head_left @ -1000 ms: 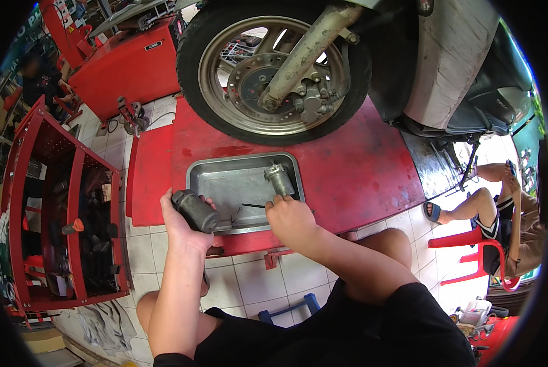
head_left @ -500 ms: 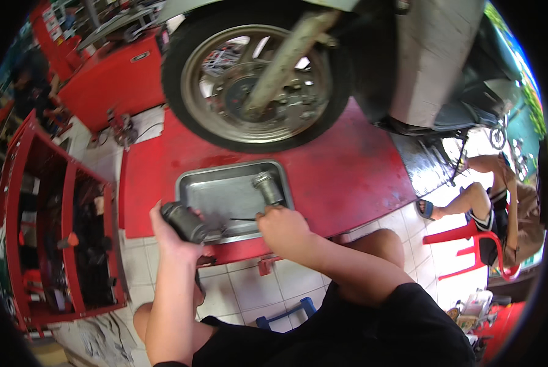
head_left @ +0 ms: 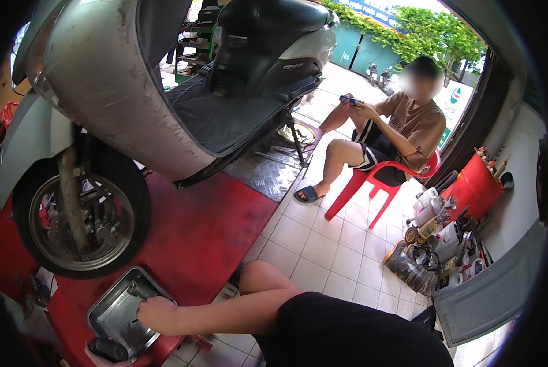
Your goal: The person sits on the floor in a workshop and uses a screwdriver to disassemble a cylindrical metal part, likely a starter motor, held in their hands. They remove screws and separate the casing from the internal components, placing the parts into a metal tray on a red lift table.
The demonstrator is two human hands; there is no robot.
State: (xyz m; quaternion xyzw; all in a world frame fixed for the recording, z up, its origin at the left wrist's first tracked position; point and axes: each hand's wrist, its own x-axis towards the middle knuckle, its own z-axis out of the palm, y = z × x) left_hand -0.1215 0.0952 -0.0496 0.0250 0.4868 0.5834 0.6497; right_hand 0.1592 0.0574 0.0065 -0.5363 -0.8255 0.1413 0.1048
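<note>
A steel tray (head_left: pixel 111 318) lies on the red lift platform (head_left: pixel 206 232) at the lower left. A small metal cylinder (head_left: pixel 137 289) stands in its far corner. My right hand (head_left: pixel 157 313) rests on the tray's near rim with curled fingers; whatever is inside them is hidden. Only a sliver of my left hand (head_left: pixel 95 359) shows at the bottom edge, closed around a dark cylindrical part (head_left: pixel 108 348) just outside the tray's near corner.
A scooter sits on the lift, its front wheel (head_left: pixel 81 214) just beyond the tray. A person on a red plastic chair (head_left: pixel 372 183) sits to the right, holding a phone. A red drum (head_left: pixel 479 183), bottles and tools (head_left: pixel 433 232) crowd the right wall.
The view has swung sharply right and up, so the tray and both hands now sit at the lower left. The left hand still grips the dark part; the right hand stays at the tray.
</note>
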